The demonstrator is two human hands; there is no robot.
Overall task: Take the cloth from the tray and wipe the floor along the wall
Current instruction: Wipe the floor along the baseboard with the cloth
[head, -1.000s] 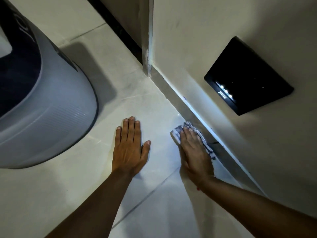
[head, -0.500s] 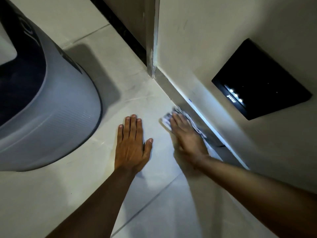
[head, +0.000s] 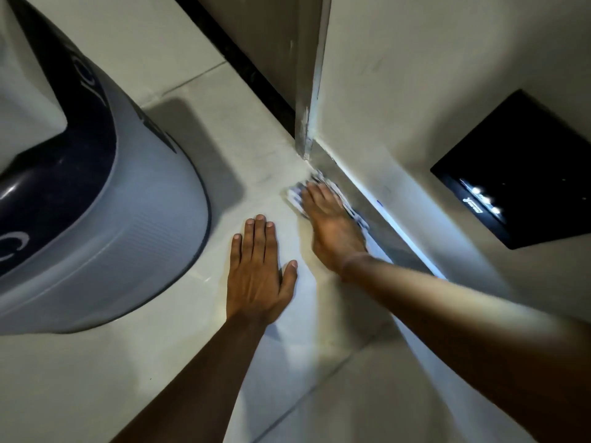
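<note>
A white cloth with blue checks (head: 295, 195) lies flat on the pale floor tiles, pressed under my right hand (head: 329, 223) against the base of the wall (head: 399, 91). Its edges show ahead of my fingertips and along the skirting. The cloth sits close to the wall corner (head: 307, 155). My left hand (head: 259, 273) rests flat on the floor with its fingers together, holding nothing, a little nearer to me than the cloth. No tray is in view.
A large grey and dark blue rounded appliance (head: 96, 219) stands on the floor at the left. A black panel with small lights (head: 518, 167) is set in the wall at the right. A dark strip (head: 243, 65) runs along the far floor edge.
My right hand has slid the cloth forward along the skirting toward the wall corner. My left hand has stayed planted on the floor.
</note>
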